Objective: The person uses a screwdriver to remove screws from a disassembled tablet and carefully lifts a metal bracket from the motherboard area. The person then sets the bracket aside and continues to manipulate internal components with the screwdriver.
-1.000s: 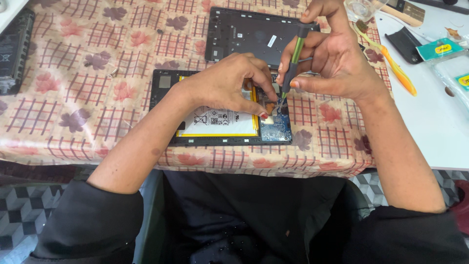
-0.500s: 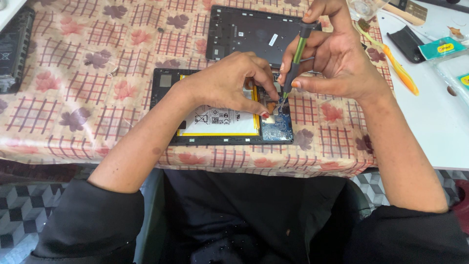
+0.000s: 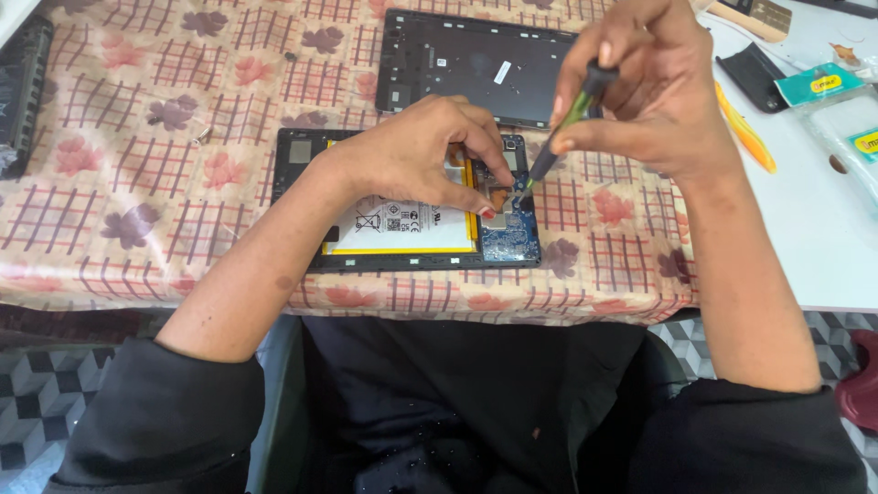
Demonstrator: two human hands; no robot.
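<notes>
An opened tablet (image 3: 302, 155) lies on the patterned tablecloth, its white battery (image 3: 402, 227) and blue circuit board (image 3: 512, 240) exposed. My left hand (image 3: 416, 151) rests on top of it, fingertips pressing near the board's upper edge. My right hand (image 3: 640, 87) holds a green and black screwdriver (image 3: 567, 119) tilted down, its tip touching the board beside my left fingertips. The tablet's dark back cover (image 3: 476, 64) lies just behind.
A floral checked tablecloth (image 3: 119, 183) covers the table. On the white surface at the right lie an orange pry tool (image 3: 745, 128), a black case (image 3: 754, 73) and packaged items (image 3: 832, 101). A dark device (image 3: 23, 91) sits at the far left.
My right hand has risen slightly with the screwdriver, whose tip stays on the board. My left hand keeps its place on the tablet.
</notes>
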